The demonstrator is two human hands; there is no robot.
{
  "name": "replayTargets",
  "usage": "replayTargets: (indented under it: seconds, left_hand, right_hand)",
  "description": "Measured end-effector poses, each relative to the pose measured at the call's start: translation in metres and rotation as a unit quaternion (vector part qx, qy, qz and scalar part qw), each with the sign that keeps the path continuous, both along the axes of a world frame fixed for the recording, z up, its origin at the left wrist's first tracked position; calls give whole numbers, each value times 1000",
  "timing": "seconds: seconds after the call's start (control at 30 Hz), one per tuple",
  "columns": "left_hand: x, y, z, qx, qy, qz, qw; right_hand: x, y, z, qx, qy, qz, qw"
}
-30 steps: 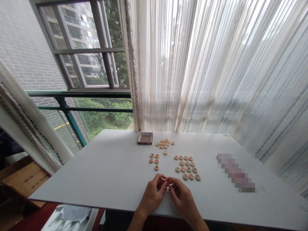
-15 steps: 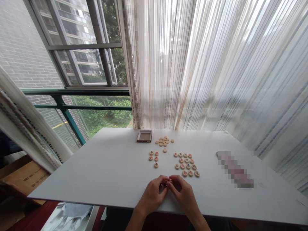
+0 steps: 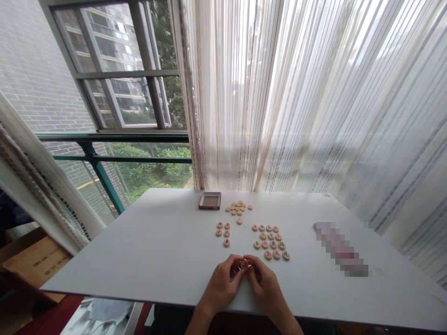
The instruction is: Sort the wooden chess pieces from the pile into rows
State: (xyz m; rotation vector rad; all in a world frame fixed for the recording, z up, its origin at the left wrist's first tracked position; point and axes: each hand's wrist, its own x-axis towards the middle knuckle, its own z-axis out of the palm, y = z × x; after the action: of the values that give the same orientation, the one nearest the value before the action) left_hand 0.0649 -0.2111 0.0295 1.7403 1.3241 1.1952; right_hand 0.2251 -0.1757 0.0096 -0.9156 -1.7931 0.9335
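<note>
My left hand point(image 3: 221, 284) and my right hand point(image 3: 266, 287) meet near the front edge of the white table point(image 3: 157, 251). Both pinch one round wooden game piece point(image 3: 244, 264) between their fingertips, held just above the tabletop. Beyond them lie three groups of similar discs: several marked pieces in rows point(image 3: 270, 242) to the right, a small cluster point(image 3: 223, 231) to the left, and a pile of blank-side pieces point(image 3: 238, 208) farther back.
A small brown box point(image 3: 210, 200) sits at the table's far edge by the pile. A blurred-out object point(image 3: 340, 249) lies on the right. Sheer curtains hang behind the table, with a window to the left. A cardboard box point(image 3: 33, 260) stands on the floor, left.
The hands stay together at the table's front. The piece between the fingertips now shows its round face more plainly; the camera shifted slightly.
</note>
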Motion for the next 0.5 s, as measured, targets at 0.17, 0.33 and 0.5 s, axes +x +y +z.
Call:
replayTargets:
  seconds: [0.17, 0.33, 0.5]
  left_hand:
    - [0, 0, 2, -6, -14, 5, 1000]
    - [-1, 1, 5, -4, -34, -6, 999]
    - [-3, 3, 3, -17, -54, -1, 998]
  right_hand:
    - [-1, 0, 1, -5, 7, -2, 1000]
    - [-2, 0, 1, 1, 5, 3, 1000]
    - [-2, 0, 1, -2, -5, 4, 1000]
